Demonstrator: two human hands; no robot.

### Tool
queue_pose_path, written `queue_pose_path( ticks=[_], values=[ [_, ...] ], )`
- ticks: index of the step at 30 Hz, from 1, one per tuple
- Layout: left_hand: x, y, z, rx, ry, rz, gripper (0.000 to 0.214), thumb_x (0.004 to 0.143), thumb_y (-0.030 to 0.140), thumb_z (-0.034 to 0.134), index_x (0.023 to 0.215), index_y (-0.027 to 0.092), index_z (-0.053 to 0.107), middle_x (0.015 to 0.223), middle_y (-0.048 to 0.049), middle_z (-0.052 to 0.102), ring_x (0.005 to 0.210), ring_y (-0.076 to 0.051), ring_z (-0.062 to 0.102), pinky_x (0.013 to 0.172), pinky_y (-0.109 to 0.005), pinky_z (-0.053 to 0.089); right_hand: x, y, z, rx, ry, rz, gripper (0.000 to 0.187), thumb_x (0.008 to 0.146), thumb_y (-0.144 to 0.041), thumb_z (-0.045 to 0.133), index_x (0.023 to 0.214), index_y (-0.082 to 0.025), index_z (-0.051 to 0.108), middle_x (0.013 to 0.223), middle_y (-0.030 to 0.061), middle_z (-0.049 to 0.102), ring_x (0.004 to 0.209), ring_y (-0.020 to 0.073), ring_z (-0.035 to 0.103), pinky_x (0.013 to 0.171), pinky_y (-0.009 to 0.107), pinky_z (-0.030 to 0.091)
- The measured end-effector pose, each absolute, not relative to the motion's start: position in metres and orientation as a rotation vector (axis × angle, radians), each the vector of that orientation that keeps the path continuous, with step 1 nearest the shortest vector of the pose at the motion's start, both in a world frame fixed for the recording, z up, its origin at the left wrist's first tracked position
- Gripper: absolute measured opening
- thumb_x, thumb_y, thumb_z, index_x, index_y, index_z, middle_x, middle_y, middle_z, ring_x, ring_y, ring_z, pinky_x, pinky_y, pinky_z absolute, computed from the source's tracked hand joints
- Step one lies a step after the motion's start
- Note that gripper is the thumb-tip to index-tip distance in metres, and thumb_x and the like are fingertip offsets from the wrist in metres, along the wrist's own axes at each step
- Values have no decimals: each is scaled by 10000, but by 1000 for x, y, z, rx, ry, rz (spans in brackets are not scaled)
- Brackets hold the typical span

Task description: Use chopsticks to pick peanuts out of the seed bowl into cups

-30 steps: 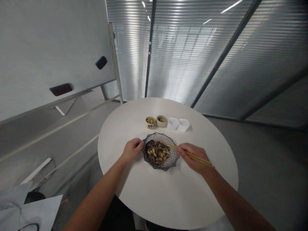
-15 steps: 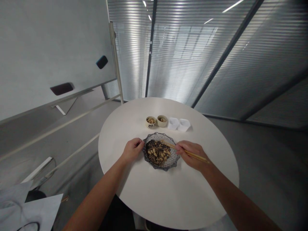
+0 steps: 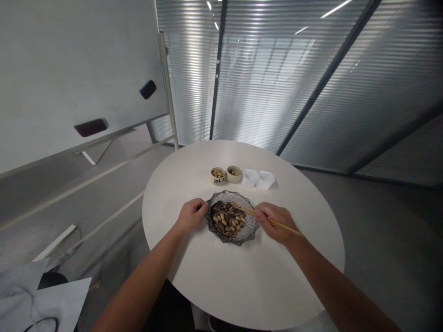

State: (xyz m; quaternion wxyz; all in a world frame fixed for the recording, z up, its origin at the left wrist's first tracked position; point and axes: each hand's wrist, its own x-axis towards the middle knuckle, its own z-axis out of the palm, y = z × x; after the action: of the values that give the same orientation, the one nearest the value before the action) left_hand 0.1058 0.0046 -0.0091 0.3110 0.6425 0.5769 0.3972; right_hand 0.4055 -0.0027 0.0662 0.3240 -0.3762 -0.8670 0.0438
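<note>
A grey patterned plate (image 3: 251,229) holding mixed dark seeds and pale nuts sits in the middle of a round white table (image 3: 242,281). My left hand (image 3: 189,215) is curled against the plate's left rim, gripping it. A pair of wooden chopsticks (image 3: 266,219) is in my closed right hand (image 3: 277,222), at the plate's right side. Their tips reach over the far part of the nuts.
Behind the plate stand two small beige cups (image 3: 218,175) (image 3: 234,174) with nuts in them and two white dishes (image 3: 249,177) (image 3: 266,179). A whiteboard on a stand (image 3: 69,74) is at the left. Ribbed glass walls lie beyond. Papers (image 3: 51,306) lie at the lower left.
My right hand with the chopsticks has shifted slightly, first toward the plate and then a little back. My left hand has stayed on the plate's rim.
</note>
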Motion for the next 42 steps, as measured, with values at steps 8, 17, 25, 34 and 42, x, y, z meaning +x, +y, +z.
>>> queue_pose_path(
  ticks=[8,17,25,34,42],
  values=[
    [106,5,-9,1694,1515,1045,330,912,444,523,733,193,640,654,10,572,652,-142,511,593,-241,382,410,-4,52,-1060,-2103,41,404,1028,-380,422,693,-232,592,540,1,608,477,144,575,506,262,430],
    [106,5,-10,1697,1510,1055,331,919,440,520,732,191,633,671,5,581,662,-142,512,603,-243,385,410,10,52,-1121,-1258,514,454,992,-534,519,706,-194,614,509,-3,612,376,138,580,404,260,484],
    [108,5,-12,1696,1509,1063,350,919,455,522,723,186,631,650,14,560,650,-137,498,598,-239,371,392,89,68,-1055,-1128,484,474,936,-619,564,727,-193,576,571,-24,614,377,114,599,364,207,454],
    [107,8,-18,1682,1485,1066,370,924,474,525,721,183,631,652,12,555,653,-137,495,592,-242,360,387,117,48,-1129,-1220,640,404,880,-582,632,774,-192,618,551,-18,644,446,144,653,437,223,534],
    [110,7,-17,1678,1461,1091,373,928,480,529,724,183,626,664,4,557,657,-141,489,594,-243,364,401,78,67,-974,-1070,788,343,849,-519,701,820,-184,638,659,-3,700,480,158,691,473,273,597]
  ],
)
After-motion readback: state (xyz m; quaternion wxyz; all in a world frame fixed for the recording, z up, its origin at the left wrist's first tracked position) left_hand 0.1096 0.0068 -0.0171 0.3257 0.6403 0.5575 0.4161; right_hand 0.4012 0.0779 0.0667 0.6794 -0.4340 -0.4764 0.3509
